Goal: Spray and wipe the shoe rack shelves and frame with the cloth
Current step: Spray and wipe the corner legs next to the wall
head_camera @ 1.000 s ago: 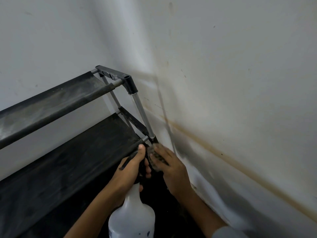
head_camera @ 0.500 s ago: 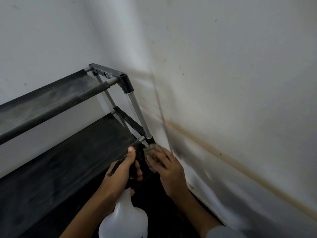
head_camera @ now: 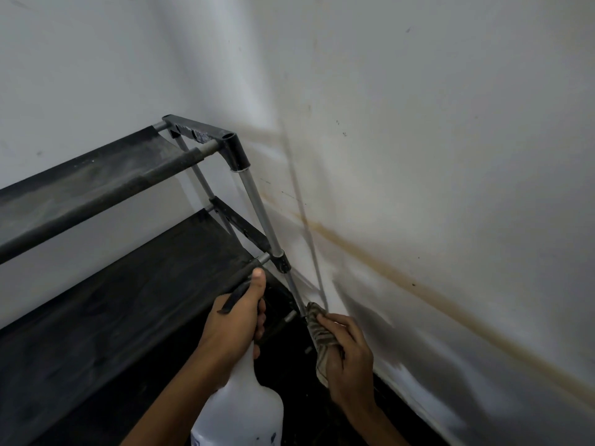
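Hands: left (head_camera: pixel 233 329) hides sprayer head; right (head_camera: pixel 349 355) half-hides cloth (head_camera: pixel 322 336).

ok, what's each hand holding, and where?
Left hand grips the spray bottle at its neck and trigger head. Right hand grips the bunched cloth.

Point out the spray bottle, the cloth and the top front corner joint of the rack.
spray bottle (head_camera: pixel 244 410): head view, white body.
cloth (head_camera: pixel 322 336): head view, bunched middle.
top front corner joint (head_camera: pixel 236 154): head view, black sleeve.

dim, soft light | wide-angle bend at edges — slight blur
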Available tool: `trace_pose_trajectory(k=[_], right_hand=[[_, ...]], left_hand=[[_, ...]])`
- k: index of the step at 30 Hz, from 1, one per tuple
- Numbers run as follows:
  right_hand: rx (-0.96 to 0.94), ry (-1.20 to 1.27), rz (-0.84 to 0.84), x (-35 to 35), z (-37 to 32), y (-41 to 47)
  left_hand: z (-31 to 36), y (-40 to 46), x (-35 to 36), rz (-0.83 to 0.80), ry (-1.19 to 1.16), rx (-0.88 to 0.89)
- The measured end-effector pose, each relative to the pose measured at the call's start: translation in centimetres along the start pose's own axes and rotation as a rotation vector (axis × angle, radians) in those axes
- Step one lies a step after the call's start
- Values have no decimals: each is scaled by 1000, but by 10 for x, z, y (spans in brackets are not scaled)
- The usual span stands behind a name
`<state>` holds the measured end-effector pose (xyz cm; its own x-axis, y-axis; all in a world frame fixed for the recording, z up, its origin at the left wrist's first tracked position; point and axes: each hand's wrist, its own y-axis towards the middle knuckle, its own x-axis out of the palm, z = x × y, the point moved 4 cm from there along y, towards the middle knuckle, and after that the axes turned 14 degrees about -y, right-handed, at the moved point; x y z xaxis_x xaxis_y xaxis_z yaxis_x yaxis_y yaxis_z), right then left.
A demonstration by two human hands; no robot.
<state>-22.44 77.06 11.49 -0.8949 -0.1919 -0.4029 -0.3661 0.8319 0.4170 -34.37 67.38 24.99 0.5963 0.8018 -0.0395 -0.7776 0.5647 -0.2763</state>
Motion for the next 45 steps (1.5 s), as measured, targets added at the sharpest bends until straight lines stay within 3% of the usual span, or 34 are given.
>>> trace_pose_trajectory(k=[5, 10, 22, 24, 26, 29, 31, 40, 45], right_hand=[[-9, 22, 6, 0, 4, -5], [-10, 79, 25, 0, -9, 11], [16, 163, 64, 4, -17, 25], [132, 228, 68, 5, -14, 22], [394, 340, 17, 10, -6, 20], [905, 547, -215, 20, 9, 14], [1052, 612, -329, 21, 10, 10], [896, 509, -683, 14, -3, 21], [787, 702, -651, 12, -12, 30]], left_hand=[[-1, 0, -4, 28, 8, -5], [-9, -3, -3, -83, 65, -68], [-10, -1, -2, -65, 21, -83], [-8, 0, -1, -54, 20, -84], [-5, 0, -1, -56, 20, -79], [-7, 0, -2, -67, 32, -79], [-9, 0, -1, -82, 39, -64], [-3, -1, 0, -54, 12, -58], [-8, -2, 2, -87, 22, -60]])
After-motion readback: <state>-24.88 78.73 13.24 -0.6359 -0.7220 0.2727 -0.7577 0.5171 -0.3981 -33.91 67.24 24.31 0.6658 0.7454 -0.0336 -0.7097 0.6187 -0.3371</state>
